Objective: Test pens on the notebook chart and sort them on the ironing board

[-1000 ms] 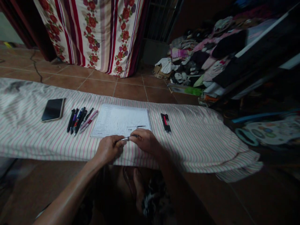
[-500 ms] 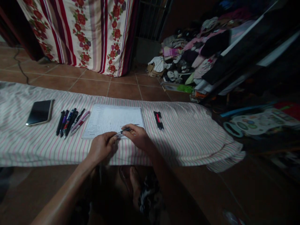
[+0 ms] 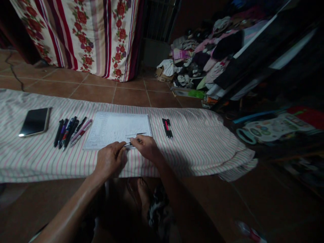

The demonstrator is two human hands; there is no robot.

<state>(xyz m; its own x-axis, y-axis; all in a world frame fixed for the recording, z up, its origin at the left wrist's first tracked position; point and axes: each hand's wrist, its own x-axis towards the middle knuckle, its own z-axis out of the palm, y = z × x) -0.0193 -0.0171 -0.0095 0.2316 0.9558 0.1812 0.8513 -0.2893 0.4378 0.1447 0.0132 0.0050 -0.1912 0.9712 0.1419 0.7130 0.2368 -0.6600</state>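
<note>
My left hand (image 3: 109,159) is closed, its thumb and fingertips pinching one end of a pen (image 3: 128,144) with a light tip part. My right hand (image 3: 146,147) pinches the darker end of the same pen. Both hands hover over the near edge of a spiral notebook (image 3: 118,125) with a pale, printed page. Just beyond my right fingers, thin dark slivers (image 3: 141,133) lie on the page, too small to name surely. A bunch of several pens (image 3: 69,132) lies left of the notebook, and a small group of black and red pens (image 3: 167,128) lies to its right.
A striped cloth (image 3: 197,145) covers the low surface under everything. At its left lies a dark-screened tablet or phone (image 3: 35,121). A flowered curtain (image 3: 98,37) hangs behind, a heap of clothes (image 3: 202,57) is at the back right, and a plastic bottle (image 3: 249,231) lies on the floor.
The view has shifted slightly, so everything sits a little further left. My right fingers have shifted a little on the pen; both hands still hold it.
</note>
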